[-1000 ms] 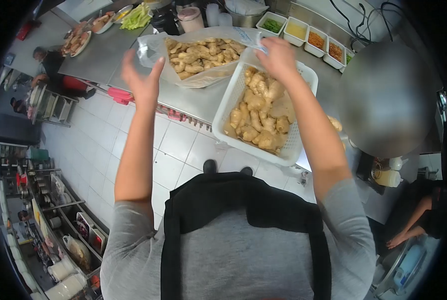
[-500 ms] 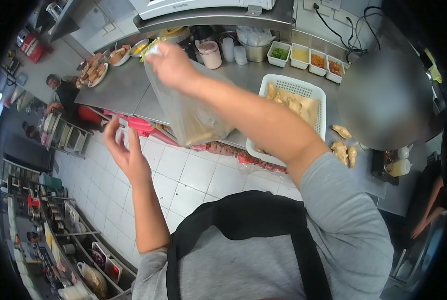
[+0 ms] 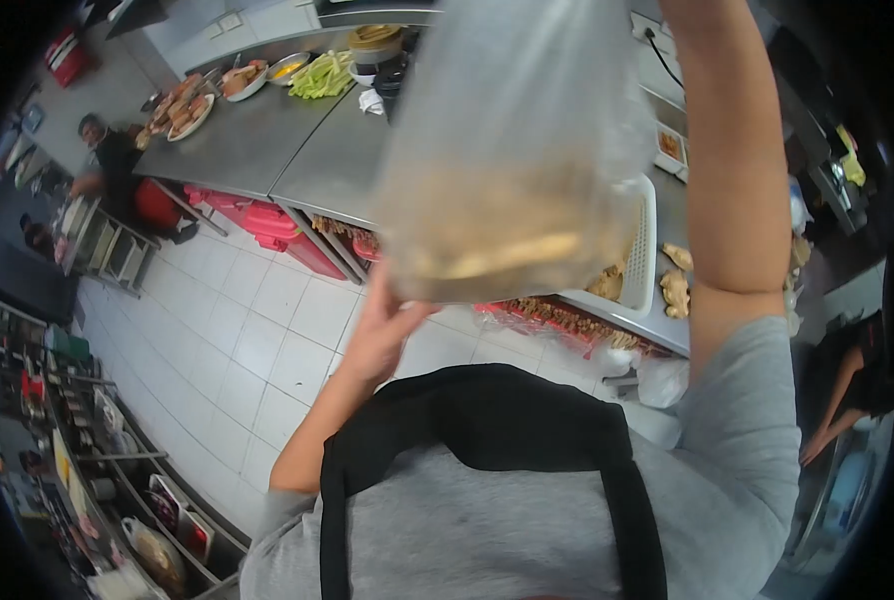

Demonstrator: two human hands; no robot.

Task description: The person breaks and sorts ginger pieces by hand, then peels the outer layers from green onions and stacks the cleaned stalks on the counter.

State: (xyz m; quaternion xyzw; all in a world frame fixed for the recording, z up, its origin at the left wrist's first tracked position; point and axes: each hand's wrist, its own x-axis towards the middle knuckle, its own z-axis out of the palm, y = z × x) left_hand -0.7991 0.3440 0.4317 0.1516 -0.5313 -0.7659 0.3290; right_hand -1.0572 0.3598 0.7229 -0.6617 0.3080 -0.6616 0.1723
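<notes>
A large clear plastic bag [image 3: 512,190] hangs close in front of me, slightly blurred, with something tan to yellowish lying in its bottom. My right forearm [image 3: 724,150] reaches up past the bag's right side, and the hand itself is beyond the top edge of the view. At the bag's lower left corner is my left hand [image 3: 379,335], thumb and fingers spread, with some fingertips partly hidden by the bag. Whether it bears any weight I cannot tell. Behind the bag, mostly covered, stands a white perforated basket [image 3: 644,255] with ginger root [image 3: 608,283] in it.
More ginger pieces [image 3: 675,292] lie on the steel counter [image 3: 312,160]. Leafy greens [image 3: 322,76], a bowl of yellow liquid [image 3: 287,68] and plates of meat [image 3: 191,118] stand at the back left. One person [image 3: 117,165] is at far left, another's arm [image 3: 837,405] at right.
The bag has come nearer and to the right, raised with my right arm, whose hand has left the view. My left hand has moved right to the bag's lower corner. The greens now show fully.
</notes>
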